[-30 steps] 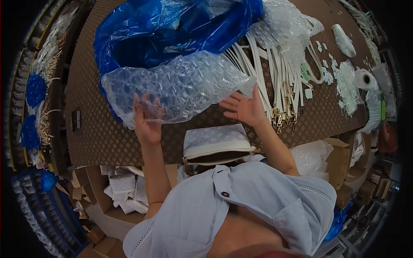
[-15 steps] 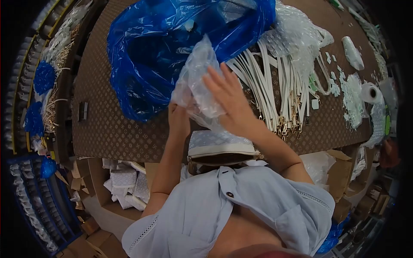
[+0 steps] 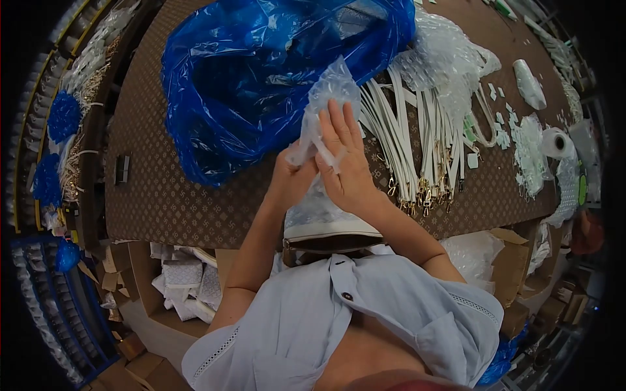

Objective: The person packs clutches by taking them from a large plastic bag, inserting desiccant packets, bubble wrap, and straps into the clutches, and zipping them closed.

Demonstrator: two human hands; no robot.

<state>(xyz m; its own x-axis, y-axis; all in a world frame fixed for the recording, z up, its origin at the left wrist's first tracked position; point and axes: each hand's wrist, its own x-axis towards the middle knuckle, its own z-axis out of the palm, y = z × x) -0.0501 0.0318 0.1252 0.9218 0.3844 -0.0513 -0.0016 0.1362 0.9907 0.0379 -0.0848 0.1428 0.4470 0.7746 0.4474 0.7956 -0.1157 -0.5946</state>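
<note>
A crumpled sheet of clear bubble wrap (image 3: pixel 328 88) stands up between my two hands above the table. My left hand (image 3: pixel 291 176) is closed on its lower left part. My right hand (image 3: pixel 347 163) presses flat against its right side, fingers stretched out and pointing away from me. Below my hands, near the table's front edge, lies a white patterned bag (image 3: pixel 313 215), its zipped mouth gaping towards me. The inside looks dark, and my forearms and hands cover some of the bag.
A large blue plastic bag (image 3: pixel 215 117) lies beyond my hands. White straps with gold clasps (image 3: pixel 424 150) and more bubble wrap (image 3: pixel 450 58) are to the right, near small tags and a roll (image 3: pixel 556 142). A box of patterned pieces (image 3: pixel 182 274) sits below the table's left edge.
The bubble wrap has moved right and become narrower, squeezed between my hands. My left hand has moved up and right, closer to my right hand.
</note>
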